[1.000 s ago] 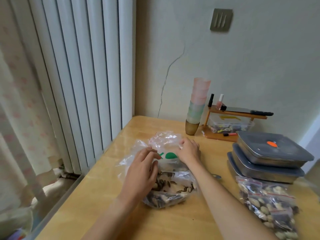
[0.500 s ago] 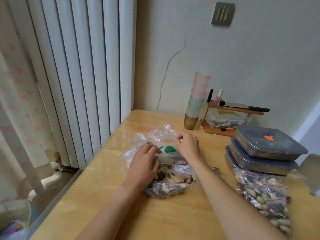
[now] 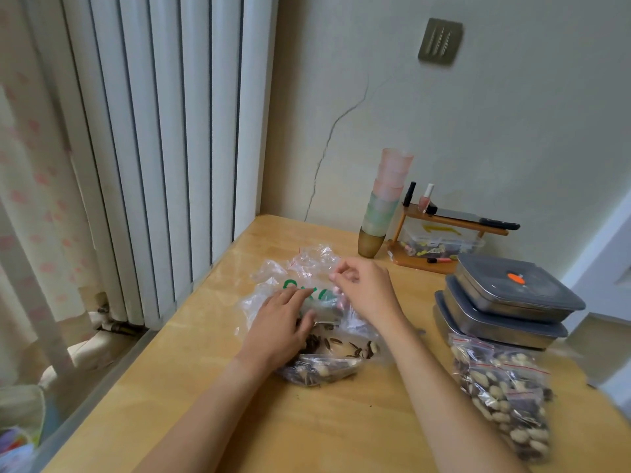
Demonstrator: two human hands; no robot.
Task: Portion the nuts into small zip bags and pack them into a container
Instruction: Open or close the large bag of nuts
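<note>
Two hands: left hand flat on big nut bag; right hand pinching film.
Advice: probably steady mouth, scoop modestly.

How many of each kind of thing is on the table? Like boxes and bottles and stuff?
Metal boxes with grey lids: 3, stacked
Cup stack: 1; single cups too blended to count
Small bottles: 2
Wooden shelf: 1
Big plastic bag of nuts: 1
Pile of filled zip bags: 1; bags overlap
Total: 9
</note>
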